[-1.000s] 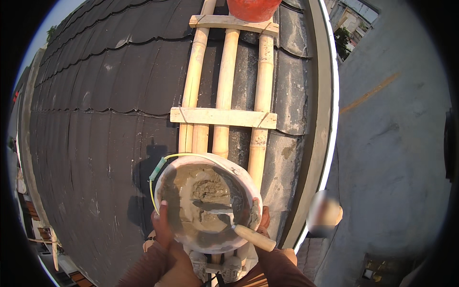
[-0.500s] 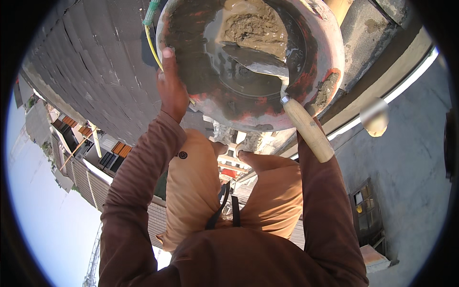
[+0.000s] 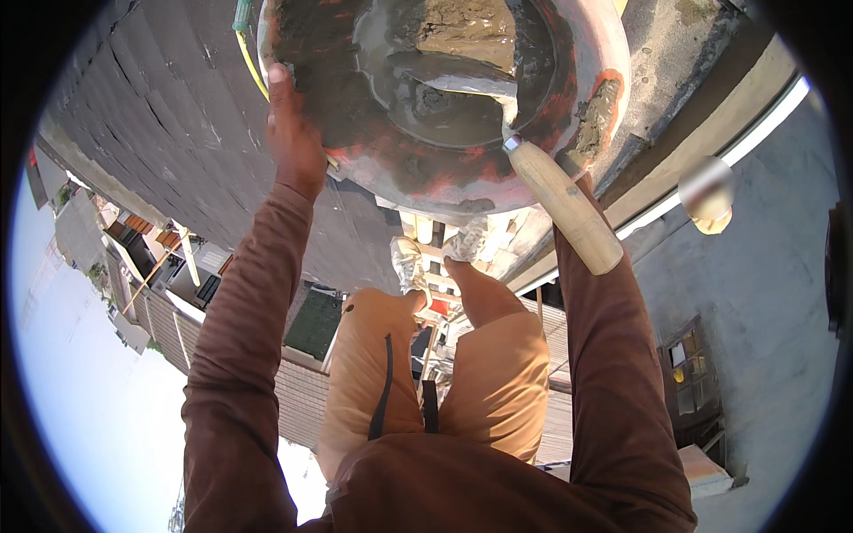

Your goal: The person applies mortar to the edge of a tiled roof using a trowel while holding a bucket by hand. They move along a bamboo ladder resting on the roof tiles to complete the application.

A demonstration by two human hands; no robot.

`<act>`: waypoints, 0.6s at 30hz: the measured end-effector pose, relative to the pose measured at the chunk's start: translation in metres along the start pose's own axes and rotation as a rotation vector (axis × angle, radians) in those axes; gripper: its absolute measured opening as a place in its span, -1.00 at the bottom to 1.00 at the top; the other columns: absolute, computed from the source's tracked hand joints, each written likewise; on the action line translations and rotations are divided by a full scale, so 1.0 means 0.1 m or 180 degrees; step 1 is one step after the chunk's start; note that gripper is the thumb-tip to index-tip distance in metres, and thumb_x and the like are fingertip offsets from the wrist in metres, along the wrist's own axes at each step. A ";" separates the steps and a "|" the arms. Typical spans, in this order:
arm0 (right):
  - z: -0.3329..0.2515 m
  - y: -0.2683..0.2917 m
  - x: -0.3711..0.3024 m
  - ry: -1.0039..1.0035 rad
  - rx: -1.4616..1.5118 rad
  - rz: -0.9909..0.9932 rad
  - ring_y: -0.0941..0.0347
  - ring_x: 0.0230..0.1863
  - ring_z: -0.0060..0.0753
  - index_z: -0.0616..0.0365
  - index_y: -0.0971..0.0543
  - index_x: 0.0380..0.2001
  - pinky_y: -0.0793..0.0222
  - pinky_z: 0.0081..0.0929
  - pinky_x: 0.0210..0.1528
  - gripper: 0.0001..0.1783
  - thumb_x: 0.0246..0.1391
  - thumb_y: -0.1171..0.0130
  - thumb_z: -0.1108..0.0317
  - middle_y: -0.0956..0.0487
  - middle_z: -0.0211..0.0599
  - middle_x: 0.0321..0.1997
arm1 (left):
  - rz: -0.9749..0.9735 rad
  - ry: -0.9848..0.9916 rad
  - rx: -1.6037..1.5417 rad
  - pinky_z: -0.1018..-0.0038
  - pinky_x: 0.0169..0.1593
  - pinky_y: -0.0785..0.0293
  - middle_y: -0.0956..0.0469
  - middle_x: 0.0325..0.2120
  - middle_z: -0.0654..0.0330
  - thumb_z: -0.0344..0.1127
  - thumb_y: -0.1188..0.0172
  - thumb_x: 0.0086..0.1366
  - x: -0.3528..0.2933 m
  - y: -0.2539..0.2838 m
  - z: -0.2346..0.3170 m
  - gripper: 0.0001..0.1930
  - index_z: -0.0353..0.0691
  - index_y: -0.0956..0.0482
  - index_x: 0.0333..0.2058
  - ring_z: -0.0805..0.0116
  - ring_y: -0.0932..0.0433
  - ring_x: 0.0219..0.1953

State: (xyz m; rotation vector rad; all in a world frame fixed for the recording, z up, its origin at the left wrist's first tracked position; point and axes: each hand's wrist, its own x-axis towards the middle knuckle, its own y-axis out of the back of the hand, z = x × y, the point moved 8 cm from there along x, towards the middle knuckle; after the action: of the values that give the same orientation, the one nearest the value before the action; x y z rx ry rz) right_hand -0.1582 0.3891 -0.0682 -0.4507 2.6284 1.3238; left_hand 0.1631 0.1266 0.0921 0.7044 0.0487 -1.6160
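Evidently the mortar bucket point(image 3: 426, 191) is held out in front of the person's body, above the shins, and its wet load calls for a level, unhurried hold. The left hand point(image 3: 295, 147) has its side well: the thumb lies up against the rim while the palm presses the outer wall, the other fingers apparently curled out of sight behind it. Matching that support on the right, with the elbows close to the torso, would keep the grey-brown mortar point(image 3: 466, 31) from slopping toward the near lip. The pointing trowel point(image 3: 569, 209) deserves watching, since its blade rests loose in the mix and its wooden handle juts over the near right rim, where a tilt or a knock from the sleeve could swing it out. Sound footing matters as much; the shoes point(image 3: 409, 264) stand close together beside sloping roof tiles point(image 3: 169, 133), and the bucket blocks much of the view ahead. Only a sliver of the right hand point(image 3: 585, 185) shows below the rim, behind the trowel handle, so I cannot tell how its fingers are set. The bucket's far side is cut off by the upper edge, as is part of the green handle grip point(image 3: 242, 16), and whatever lies directly beneath the bucket is hidden.
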 end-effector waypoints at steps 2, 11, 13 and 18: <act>-0.04 -0.07 0.00 0.0020 0.0025 -0.0029 -0.56 -0.27 0.19 0.17 -0.52 -0.27 -0.43 -0.04 -0.15 -0.52 0.20 -0.03 -0.10 -0.62 0.12 -0.34 | 0.0053 -0.0129 -0.0386 0.56 -0.26 -0.43 -0.52 -0.26 0.18 0.41 0.00 0.32 -0.03 -0.02 0.04 -0.16 -0.43 -0.47 0.05 0.51 -0.49 -0.31; -0.14 0.16 -0.07 -0.0006 0.0271 0.0236 -0.55 -0.29 0.23 0.23 -0.51 -0.31 -0.41 0.01 -0.18 -0.60 0.20 -0.04 0.04 -0.60 0.14 -0.36 | -0.1180 0.0387 -0.0909 0.29 0.12 -0.52 -0.50 0.05 0.06 0.08 0.00 0.45 -0.12 -0.27 0.03 -0.39 -0.26 -0.26 0.26 0.21 -0.56 0.08; 0.00 0.11 0.04 0.0360 0.0424 0.0281 -0.53 -0.30 0.26 0.22 -0.49 -0.38 -0.41 0.03 -0.20 -0.64 0.20 -0.05 0.09 -0.59 0.14 -0.36 | -0.1613 0.0616 -0.1191 0.23 0.12 -0.52 -0.48 0.10 0.10 -0.07 0.01 0.46 -0.35 -0.37 0.07 -0.46 -0.24 -0.22 0.29 0.22 -0.54 0.11; -0.25 0.19 -0.18 0.0438 0.0236 0.0557 -0.52 -0.29 0.26 0.21 -0.48 -0.41 -0.40 0.05 -0.19 -0.67 0.21 -0.02 0.13 -0.58 0.10 -0.32 | -0.1930 0.1087 -0.1656 0.17 0.09 -0.55 -0.51 0.06 0.13 -0.32 -0.13 0.35 -0.56 -0.22 -0.25 -0.48 -0.27 -0.25 0.25 0.21 -0.57 0.06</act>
State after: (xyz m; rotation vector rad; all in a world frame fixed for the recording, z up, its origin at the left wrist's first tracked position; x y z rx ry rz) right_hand -0.1480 0.3831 -0.0343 -0.3180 2.8778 1.2800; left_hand 0.1537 0.1907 0.0897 0.5709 0.9756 -1.9147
